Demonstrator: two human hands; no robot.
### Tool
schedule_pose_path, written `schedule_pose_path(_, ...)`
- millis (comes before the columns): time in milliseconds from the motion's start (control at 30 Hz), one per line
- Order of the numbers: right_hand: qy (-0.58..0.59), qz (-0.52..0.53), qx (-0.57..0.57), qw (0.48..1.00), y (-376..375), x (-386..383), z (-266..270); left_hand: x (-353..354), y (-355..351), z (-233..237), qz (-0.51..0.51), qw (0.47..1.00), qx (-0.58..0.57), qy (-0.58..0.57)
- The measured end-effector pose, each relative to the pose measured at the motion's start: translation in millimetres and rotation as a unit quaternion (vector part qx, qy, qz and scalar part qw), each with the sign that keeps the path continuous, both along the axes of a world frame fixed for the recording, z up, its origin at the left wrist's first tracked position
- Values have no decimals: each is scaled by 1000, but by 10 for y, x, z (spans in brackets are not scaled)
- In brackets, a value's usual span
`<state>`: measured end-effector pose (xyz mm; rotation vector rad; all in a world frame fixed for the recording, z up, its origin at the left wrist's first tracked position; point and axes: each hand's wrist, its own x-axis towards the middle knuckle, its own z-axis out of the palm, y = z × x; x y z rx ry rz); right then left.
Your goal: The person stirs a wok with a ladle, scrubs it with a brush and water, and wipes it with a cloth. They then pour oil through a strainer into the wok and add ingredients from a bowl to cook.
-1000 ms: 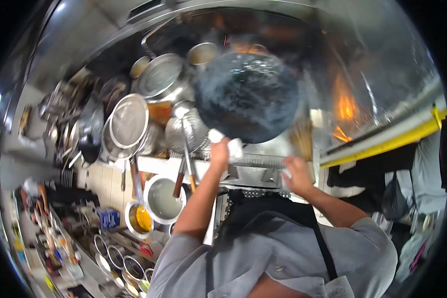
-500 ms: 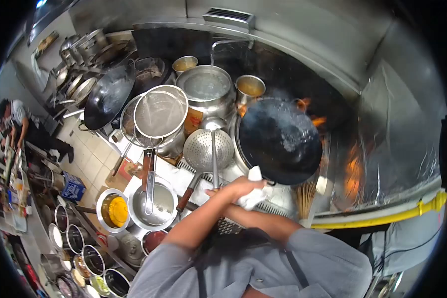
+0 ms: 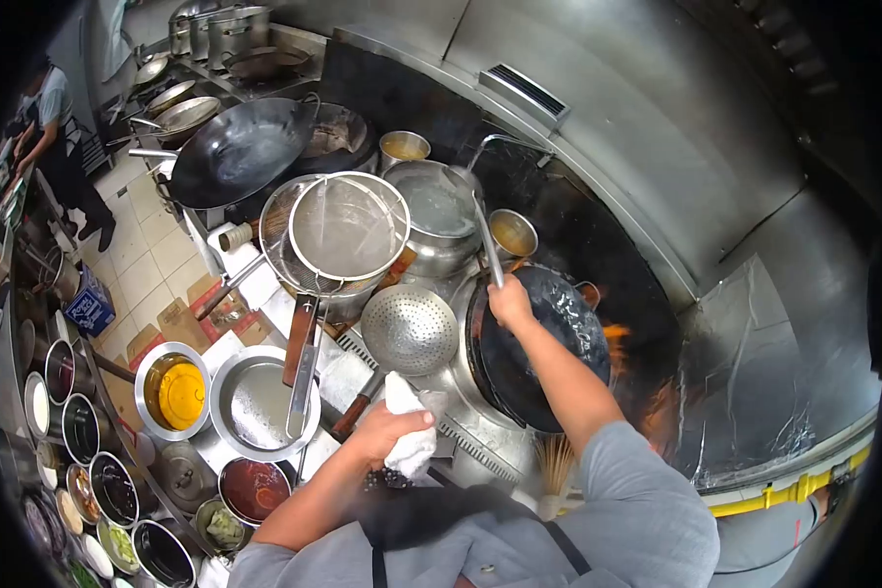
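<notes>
My right hand [image 3: 511, 300] is closed around the handle of a metal ladle [image 3: 486, 231]. The ladle's bowl end reaches the rim of a large pot [image 3: 431, 201] of cloudy liquid. Below my right forearm, a black wok [image 3: 531, 351] with bubbling liquid sits over flames. My left hand [image 3: 394, 433] grips a folded white cloth [image 3: 412, 446] in front of the stove. Near that hand lies a perforated strainer [image 3: 409, 330] with a wooden handle.
Round mesh strainers [image 3: 348, 227] rest over a pot. Left are a pan of yellow oil [image 3: 179, 392], a steel bowl [image 3: 265, 402] and several sauce containers. A second wok [image 3: 240, 152] stands at the back left. A bamboo brush [image 3: 556, 465] is by the stove edge. Another person [image 3: 59, 127] stands far left.
My hands have moved apart. The right one has carried the ladle up to the pot's rim, and the left has shifted left with the cloth. The view has turned.
</notes>
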<state>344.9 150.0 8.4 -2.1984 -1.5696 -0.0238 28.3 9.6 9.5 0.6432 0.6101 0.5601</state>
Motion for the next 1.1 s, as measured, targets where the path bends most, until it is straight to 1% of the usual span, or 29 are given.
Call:
schedule_pose_path(33,187,-40,-91,977,177,-86,22,-34,-61,44,23,1000,-16,-9)
schedule_pose_path(67,365,-77,-179,910,324,-149,61,-72,-118,16,28,1000,-11,-4)
schedule_pose_path(100,534,-68,-191,821,457,-132,51,-115,-183,-36,45,998,-37,-15)
schedule_pose_path(133,683,-57,-195,702,506,-179,155,-143,-248,-87,60,996,-63,-26)
schedule_pose_path(167,820,-97,-211,524,515,-156,303,-169,-301,-128,68,991,-86,-81)
schedule_pose_path(200,823,-94,-207,521,506,-122,369,-186,-338,-172,68,978,-122,-158)
schedule_pose_path(267,926,-55,-163,337,378,-22,455,-173,-448,-220,93,952,-162,-242)
schedule_pose_path(300,943,-33,-149,296,249,20,505,-173,-501,-38,95,953,-142,-251)
schedule_pose_path(333,945,-32,-143,292,123,68,553,-151,-528,-36,90,955,-141,-246)
schedule_pose_path(400,971,15,-131,200,-185,190,640,-74,-584,-135,54,947,-136,-286)
schedule_pose_path(433,977,32,-122,174,-349,248,700,-27,-618,-228,70,956,-137,-251)
schedule_pose_path(467,983,50,-120,126,-524,311,741,51,-598,-376,51,951,-166,-257)
schedule_pose_path(533,985,83,-112,103,-956,358,936,268,-577,-462,71,966,-189,-159)
schedule_pose_path(567,986,94,-108,81,-1176,388,1034,385,-562,-480,62,976,-180,-107)
schedule_pose_path(600,988,88,-104,73,-1396,439,1130,502,-544,-482,51,983,-169,-55)
schedule_pose_path(633,987,80,-98,97,-1607,490,1225,644,-546,-461,58,981,-182,-27)
schedule_pose_path(667,986,74,-93,121,-1791,544,1290,785,-560,-460,58,977,-203,-39)
schedule_pose_path(700,987,71,-85,119,-1955,607,1314,924,-544,-672,39,976,-205,-60)
schedule_pose_path(733,983,44,-92,153,-2113,667,1333,1047,-534,-721,20,975,-205,-82)
schedule_pose_path(767,977,16,-100,187,-2246,718,1338,1197,-544,-765,-5,972,-223,-66)
schedule_pose_path(800,977,15,-96,188,-2351,769,1297,1355,-569,-692,-23,975,-216,-42)
schedule_pose_path(867,946,-26,-112,302,-2511,857,1125,1711,-564,-766,-35,976,-215,-21)
schedule_pose_path(900,932,-52,-116,339,-2570,864,1041,1889,-523,-803,-38,980,-196,-1)
schedule_pose_path(967,885,-97,-117,439,-2667,865,869,2237,-403,-899,-44,984,-171,21)
schedule_pose_path(1000,857,-114,-117,489,-2710,856,816,2357,-397,-670,4,983,-162,89)
schedule_pose_path(1033,858,-118,-115,486,-2758,876,782,2495,-299,-840,18,979,-97,178)
schedule_pose_path(1067,783,-111,-121,600,-2830,905,753,2592,-260,-1025,30,963,-31,266)
schedule_pose_path(1100,694,-103,-128,701,-2882,872,749,2584,-339,-1085,25,962,-33,270)
